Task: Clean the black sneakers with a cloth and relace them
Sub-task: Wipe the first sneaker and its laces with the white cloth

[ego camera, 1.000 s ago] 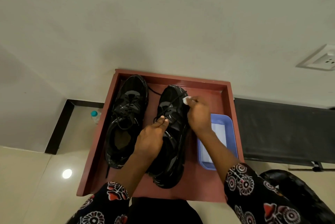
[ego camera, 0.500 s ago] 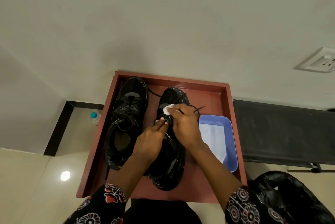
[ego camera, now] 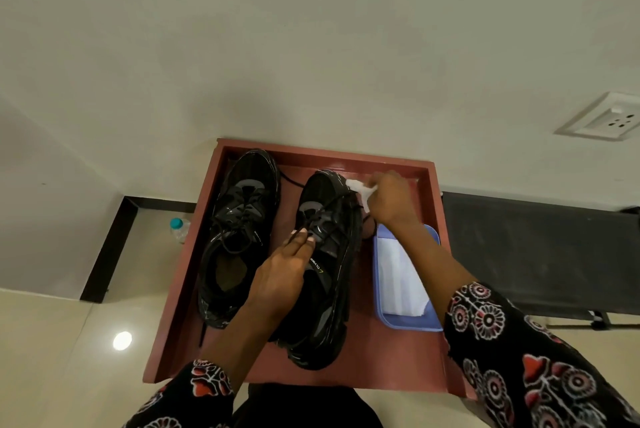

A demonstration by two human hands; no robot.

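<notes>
1. A red-brown tray with raised edges sits on a pale tiled floor, its far edge against a cream wall.
2. Two black sneakers lie side by side in the tray, toes toward the wall. The left sneaker sits untouched, laces loose, its opening showing a brownish insole.
3. The right sneaker lies just beside it — near the middle of the tray — with thin black laces crossing its grey-patched tongue.
4. The left hand rests on the right sneaker's collar and tongue; its fingertips press at the laces. Whether they pinch a lace or only hold the tongue down, I cannot tell.
5. The right hand is at the outer side of that sneaker's toe, fingers curled around a small white cloth — the cloth touches the toe's edge.
6. A pale blue tub stands in the tray just right of the right sneaker, with white folded material inside.
7. Both forearms come out of black sleeves printed with red and white flowers.
8. Outside the tray, a small bottle with a teal cap stands on the floor to the left, near a black skirting strip.
9. A white wall socket shows at the upper right; a dark flat surface runs right of the tray.
</notes>
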